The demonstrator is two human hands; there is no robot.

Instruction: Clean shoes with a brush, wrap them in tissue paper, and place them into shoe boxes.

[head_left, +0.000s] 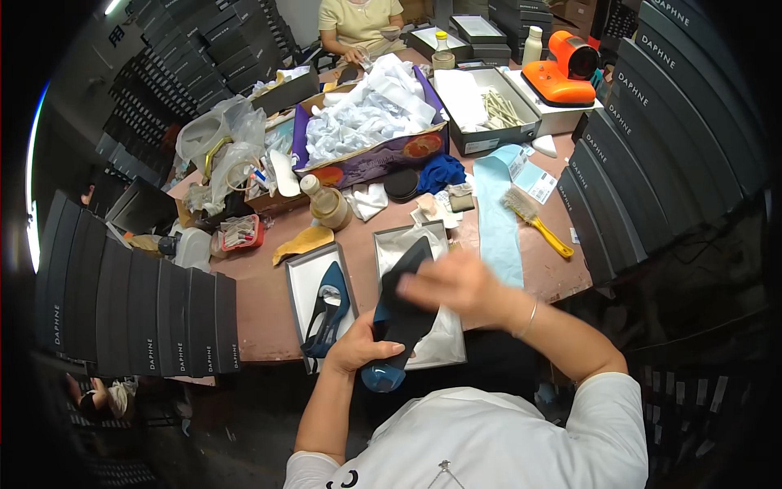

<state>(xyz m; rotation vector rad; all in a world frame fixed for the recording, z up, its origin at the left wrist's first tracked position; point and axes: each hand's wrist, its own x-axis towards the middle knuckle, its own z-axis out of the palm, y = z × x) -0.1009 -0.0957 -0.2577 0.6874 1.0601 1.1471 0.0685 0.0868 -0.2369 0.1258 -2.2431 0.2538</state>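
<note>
My left hand is closed around the rear part of a shoe, the thumb lying across it. The shoe is held tilted, its black sole facing up and a shiny blue heel end toward me. Over the front of the sole is my right hand, its fingers smeared by motion; whether it holds anything is unclear. Below the shoe lies an open box half lined with white tissue paper. Left of it, a dark teal slingback shoe rests in a white-lined box.
A purple carton heaped with crumpled paper stands behind. A yellow-handled brush, light-blue sheet, yellow cloth and glass bottle surround the work area. Stacked dark shoeboxes flank both sides. Another person sits opposite.
</note>
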